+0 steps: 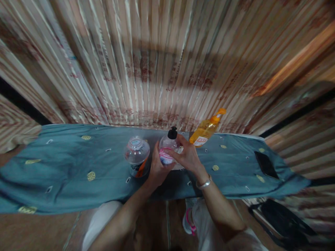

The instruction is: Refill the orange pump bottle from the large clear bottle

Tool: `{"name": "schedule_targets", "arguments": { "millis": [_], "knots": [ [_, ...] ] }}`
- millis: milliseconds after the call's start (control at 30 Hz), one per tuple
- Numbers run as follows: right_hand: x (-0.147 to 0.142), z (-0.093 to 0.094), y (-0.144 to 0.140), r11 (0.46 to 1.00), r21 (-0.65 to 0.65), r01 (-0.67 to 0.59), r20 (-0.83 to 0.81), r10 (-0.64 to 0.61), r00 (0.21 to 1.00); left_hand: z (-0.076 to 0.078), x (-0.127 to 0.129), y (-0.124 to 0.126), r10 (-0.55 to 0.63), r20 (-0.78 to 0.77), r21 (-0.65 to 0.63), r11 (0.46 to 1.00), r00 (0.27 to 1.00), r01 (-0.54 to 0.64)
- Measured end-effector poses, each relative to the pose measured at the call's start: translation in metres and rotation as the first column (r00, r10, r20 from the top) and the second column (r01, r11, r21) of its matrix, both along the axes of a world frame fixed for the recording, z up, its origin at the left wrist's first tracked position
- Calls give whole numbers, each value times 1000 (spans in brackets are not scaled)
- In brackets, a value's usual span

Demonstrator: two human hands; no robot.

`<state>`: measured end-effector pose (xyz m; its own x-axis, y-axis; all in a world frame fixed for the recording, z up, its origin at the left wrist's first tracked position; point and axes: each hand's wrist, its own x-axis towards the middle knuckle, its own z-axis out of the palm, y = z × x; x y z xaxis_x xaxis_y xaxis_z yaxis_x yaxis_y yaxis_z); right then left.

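Observation:
Between my hands, at the middle of the cloth-covered table, stands a clear bottle with a black cap and a pink label. My left hand wraps round its left side and lower front. From the right, my right hand grips the same bottle, its thumb across the label and its fingers behind. Just left of my left hand sits a clear, wide-bellied plastic bottle with an orange and dark label. An orange-yellow pump bottle is beyond my right hand.
A teal patterned cloth covers the long table. A black phone lies near its right end. Behind the table hangs a pleated curtain. On the floor at the right is a black bag.

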<state>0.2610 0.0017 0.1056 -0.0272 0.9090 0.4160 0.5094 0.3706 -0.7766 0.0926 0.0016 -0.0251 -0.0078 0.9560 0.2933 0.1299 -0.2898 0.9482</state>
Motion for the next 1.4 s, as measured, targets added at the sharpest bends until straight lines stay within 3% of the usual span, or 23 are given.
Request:
{"name": "schedule_targets", "arguments": {
  "millis": [200, 433, 667, 867, 1100, 1300, 1400],
  "knots": [
    [2, 1, 24, 1000, -1, 9, -320, -8, 947, -3, -8, -3, -3, -43, -13, 1000, 999, 2],
    [-4, 9, 22, 999, -54, 3, -437, -26, 899, 7, -9, -20, -54, -100, 49, 997, 994, 59],
    [3, 11, 20, 982, -95, -163, -434, 106, 894, 25, -11, -36, -58, -92, -11, 998, 994, 57],
    [13, 0, 22, 994, -84, -65, -474, 18, 880, 28, -10, -30, -63, -73, 41, 997, 995, 66],
    [24, -3, 17, 983, -84, -160, -456, 105, 884, 30, -4, -25, -93, -50, 29, 995, 994, 95],
    [19, -6, 15, 999, -41, -5, -385, -11, 923, 29, -14, -24, -75, -93, 63, 995, 993, 81],
    [18, -9, 15, 999, -30, -17, -394, 4, 919, 25, -16, -26, -56, -116, 56, 996, 992, 63]
  ]
}}
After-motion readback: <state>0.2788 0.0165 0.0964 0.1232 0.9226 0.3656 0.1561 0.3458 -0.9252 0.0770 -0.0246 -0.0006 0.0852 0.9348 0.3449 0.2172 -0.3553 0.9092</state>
